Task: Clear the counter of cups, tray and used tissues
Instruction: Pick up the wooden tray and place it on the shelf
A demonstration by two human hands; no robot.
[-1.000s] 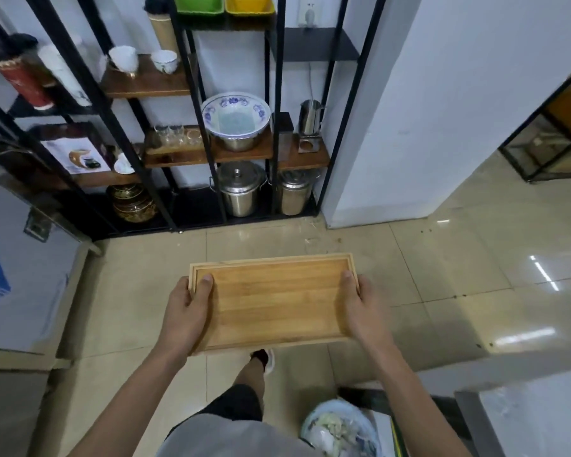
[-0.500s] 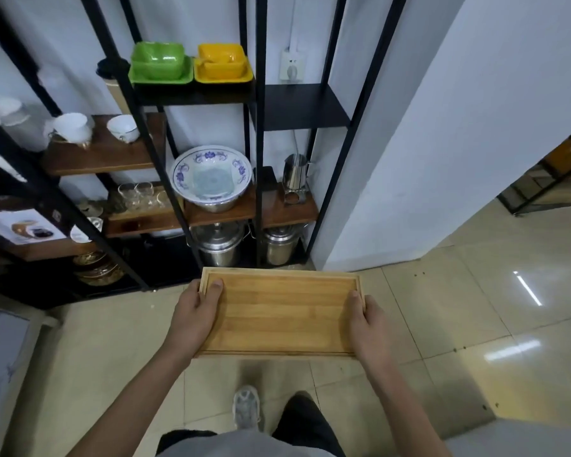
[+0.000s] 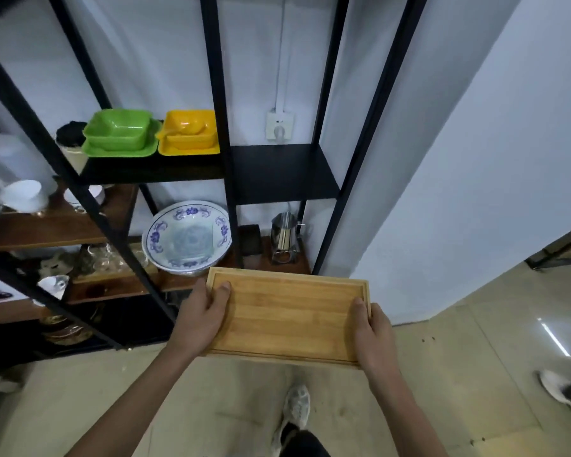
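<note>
Now closer: bamboo tray [image 3: 289,316] has neared the black shelf [image 3: 282,173]
Grip: left hand [image 3: 200,319], right hand [image 3: 373,334] clamp tray ends
Meaning: stowing imminent

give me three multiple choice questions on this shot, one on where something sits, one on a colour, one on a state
1. Where does the blue-patterned bowl sit?
A. on a wooden shelf of the rack, left of the steel jug
B. on the floor
C. on the tray

2. What colours are the two square dishes on the black shelf?
A. red and blue
B. green and yellow
C. white and black

3. What state is the wooden tray in?
A. resting on the floor
B. loaded with cups
C. empty, held at both short ends

Answers:
1. A: the bowl rests on the brown shelf board, with the steel jug to its right.
2. B: the green dish stands beside the yellow dish.
3. C: the left hand and right hand grip its ends, and its surface is bare.
</note>
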